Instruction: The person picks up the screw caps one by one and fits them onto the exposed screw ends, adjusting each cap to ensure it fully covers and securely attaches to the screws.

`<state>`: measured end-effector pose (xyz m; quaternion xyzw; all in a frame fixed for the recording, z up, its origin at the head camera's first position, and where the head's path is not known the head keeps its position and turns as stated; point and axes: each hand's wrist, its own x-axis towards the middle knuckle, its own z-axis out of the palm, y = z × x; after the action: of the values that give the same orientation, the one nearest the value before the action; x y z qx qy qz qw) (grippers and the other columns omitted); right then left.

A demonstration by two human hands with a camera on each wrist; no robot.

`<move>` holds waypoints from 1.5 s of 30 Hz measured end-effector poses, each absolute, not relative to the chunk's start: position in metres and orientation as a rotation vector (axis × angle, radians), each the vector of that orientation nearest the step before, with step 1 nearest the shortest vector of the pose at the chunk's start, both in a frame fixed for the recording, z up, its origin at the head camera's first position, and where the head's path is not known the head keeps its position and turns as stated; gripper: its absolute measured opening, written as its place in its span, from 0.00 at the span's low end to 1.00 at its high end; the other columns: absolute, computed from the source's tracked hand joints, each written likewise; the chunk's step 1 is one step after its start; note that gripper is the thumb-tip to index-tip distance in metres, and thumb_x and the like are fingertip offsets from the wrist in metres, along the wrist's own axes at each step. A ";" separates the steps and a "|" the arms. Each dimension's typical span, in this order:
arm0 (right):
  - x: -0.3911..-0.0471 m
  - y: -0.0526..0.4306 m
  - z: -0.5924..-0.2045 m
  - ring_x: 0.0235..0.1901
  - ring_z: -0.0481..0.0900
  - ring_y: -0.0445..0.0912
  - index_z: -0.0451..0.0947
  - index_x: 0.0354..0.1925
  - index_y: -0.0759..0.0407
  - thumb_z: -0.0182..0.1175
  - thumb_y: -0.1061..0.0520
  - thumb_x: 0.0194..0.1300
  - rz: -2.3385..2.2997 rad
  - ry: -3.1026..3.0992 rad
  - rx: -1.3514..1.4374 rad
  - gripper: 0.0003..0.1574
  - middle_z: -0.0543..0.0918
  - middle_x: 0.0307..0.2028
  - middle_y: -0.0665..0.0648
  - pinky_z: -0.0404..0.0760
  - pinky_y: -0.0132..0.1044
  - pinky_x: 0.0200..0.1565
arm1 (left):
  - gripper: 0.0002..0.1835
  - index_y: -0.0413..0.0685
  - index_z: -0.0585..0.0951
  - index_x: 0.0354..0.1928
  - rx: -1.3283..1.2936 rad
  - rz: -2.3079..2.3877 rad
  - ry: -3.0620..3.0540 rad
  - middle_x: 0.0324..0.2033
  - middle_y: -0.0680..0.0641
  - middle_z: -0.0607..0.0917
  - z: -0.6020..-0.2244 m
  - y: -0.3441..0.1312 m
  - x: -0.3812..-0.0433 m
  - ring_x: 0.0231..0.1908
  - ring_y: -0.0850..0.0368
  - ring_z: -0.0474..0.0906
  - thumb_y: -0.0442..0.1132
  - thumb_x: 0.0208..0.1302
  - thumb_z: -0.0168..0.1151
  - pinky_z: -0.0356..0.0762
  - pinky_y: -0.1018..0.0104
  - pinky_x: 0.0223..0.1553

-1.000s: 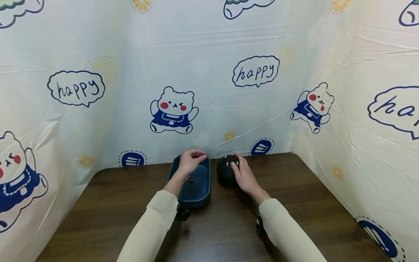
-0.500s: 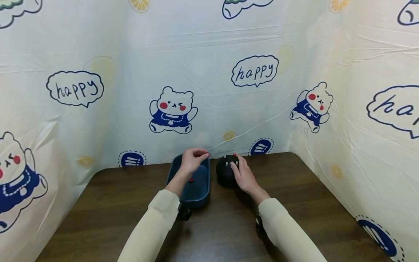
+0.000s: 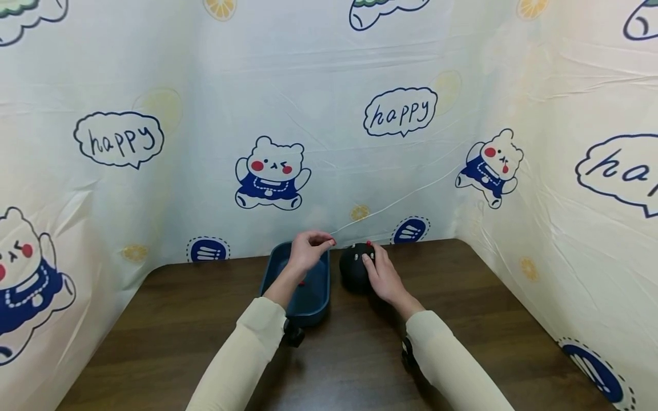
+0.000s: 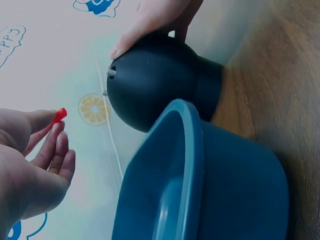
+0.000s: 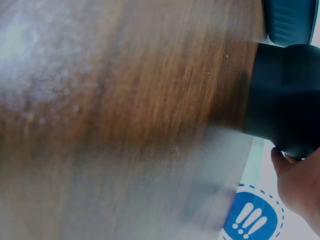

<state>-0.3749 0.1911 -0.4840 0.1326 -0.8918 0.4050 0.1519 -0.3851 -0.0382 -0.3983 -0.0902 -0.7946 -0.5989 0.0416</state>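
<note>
Moved: left hand has shifted rightward since 1 second ago, nearer the black ball.
Blue tray: on the wooden table, left of the ball, 1 small red piece inside.
Left hand: raised over the tray's far right side, thumb and finger pinching 1 red cap.
Red cap: at those fingertips, apart from the ball.
Ball: 2 metal screws protruding.
Right hand: thumb and fingers apart, gripping the ball's right side.
</note>
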 end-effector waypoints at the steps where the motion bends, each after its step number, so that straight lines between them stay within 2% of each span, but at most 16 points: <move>1: -0.376 0.192 -0.486 0.73 0.61 0.64 0.51 0.78 0.61 0.35 0.35 0.82 1.161 -2.566 0.381 0.42 0.57 0.75 0.69 0.62 0.63 0.70 | 0.08 0.47 0.89 0.45 -0.282 -1.831 -2.429 0.42 0.48 0.89 -0.399 -0.037 -0.385 0.45 0.51 0.82 0.39 0.68 0.69 0.81 0.57 0.49; 9: -0.379 0.195 -0.490 0.74 0.59 0.61 0.50 0.79 0.57 0.35 0.31 0.80 1.190 -2.595 0.363 0.45 0.56 0.77 0.65 0.60 0.60 0.72 | 0.08 0.46 0.89 0.45 -0.303 -1.827 -2.420 0.41 0.47 0.89 -0.397 -0.028 -0.382 0.46 0.47 0.83 0.39 0.68 0.69 0.81 0.51 0.50; 20: -0.376 0.191 -0.484 0.73 0.61 0.62 0.50 0.79 0.60 0.38 0.36 0.82 1.182 -2.577 0.354 0.42 0.58 0.75 0.67 0.60 0.61 0.72 | 0.07 0.47 0.90 0.44 -0.335 -1.774 -2.417 0.39 0.48 0.89 -0.396 -0.015 -0.381 0.42 0.53 0.83 0.39 0.67 0.70 0.81 0.62 0.41; 27: -0.371 0.189 -0.478 0.72 0.63 0.61 0.52 0.78 0.61 0.39 0.38 0.83 1.182 -2.564 0.349 0.40 0.60 0.74 0.67 0.62 0.61 0.71 | 0.09 0.44 0.89 0.47 -0.357 -1.753 -2.434 0.40 0.48 0.89 -0.397 -0.008 -0.381 0.43 0.53 0.82 0.39 0.68 0.69 0.81 0.60 0.43; 34: -0.370 0.188 -0.478 0.70 0.65 0.64 0.53 0.77 0.62 0.39 0.40 0.83 1.157 -2.544 0.354 0.38 0.61 0.73 0.69 0.64 0.63 0.69 | 0.07 0.46 0.89 0.45 -0.386 -1.754 -2.415 0.40 0.48 0.89 -0.398 -0.001 -0.379 0.42 0.53 0.83 0.39 0.68 0.69 0.82 0.60 0.44; 45: -0.370 0.188 -0.479 0.70 0.64 0.64 0.53 0.77 0.65 0.39 0.40 0.83 1.166 -2.539 0.351 0.40 0.60 0.74 0.69 0.64 0.64 0.68 | 0.09 0.44 0.89 0.47 -0.403 -1.756 -2.440 0.41 0.48 0.88 -0.399 0.005 -0.380 0.43 0.53 0.82 0.38 0.68 0.69 0.83 0.58 0.46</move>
<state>-0.3698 0.1879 -0.4794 0.1230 -0.8897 0.4086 0.1621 -0.3796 0.0046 -0.3991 -0.1326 -0.8033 -0.5781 0.0543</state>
